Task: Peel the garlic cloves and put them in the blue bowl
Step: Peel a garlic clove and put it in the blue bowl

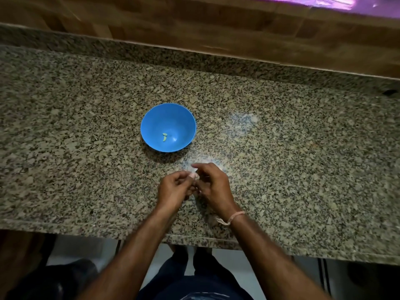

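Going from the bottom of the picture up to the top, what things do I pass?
Dark trousers → front edge of the speckled granite counter → left hand and right hand, both pinching a small pale garlic clove → round blue plastic bowl with peeled cloves inside → brown wooden wall.

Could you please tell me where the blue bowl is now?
In the head view, the blue bowl sits on the granite counter, left of centre, just beyond the left hand and right hand, apart from both.
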